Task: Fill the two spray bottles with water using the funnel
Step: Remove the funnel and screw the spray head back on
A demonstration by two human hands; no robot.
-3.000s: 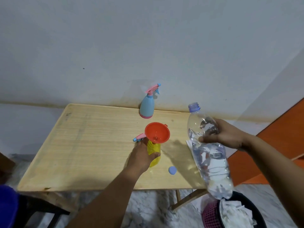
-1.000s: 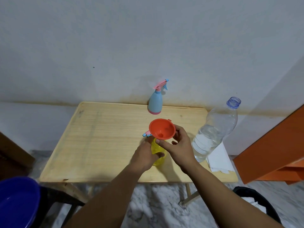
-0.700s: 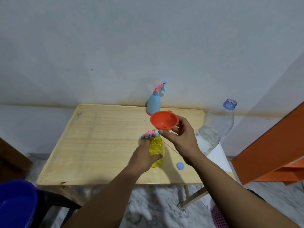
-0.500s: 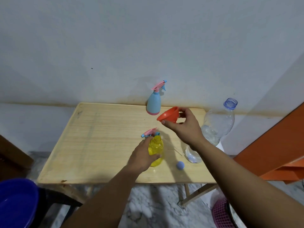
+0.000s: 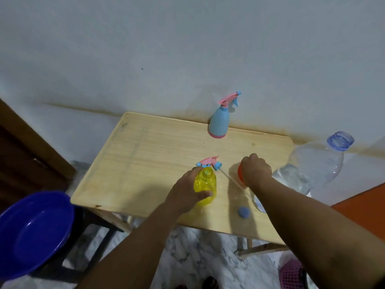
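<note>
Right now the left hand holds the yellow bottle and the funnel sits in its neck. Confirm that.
Not quite. The left hand does hold the yellow bottle, but its neck is bare; the right hand holds the funnel beside it, per the head view.

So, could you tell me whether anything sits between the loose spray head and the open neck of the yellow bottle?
Nothing visible does. The spray head lies on the table just behind the yellow bottle, whose neck is open and bare. The left hand grips the bottle's side; the right hand holds the orange funnel off to the right.

Dim indoor light, soft shadows, wide-angle distortion
</note>
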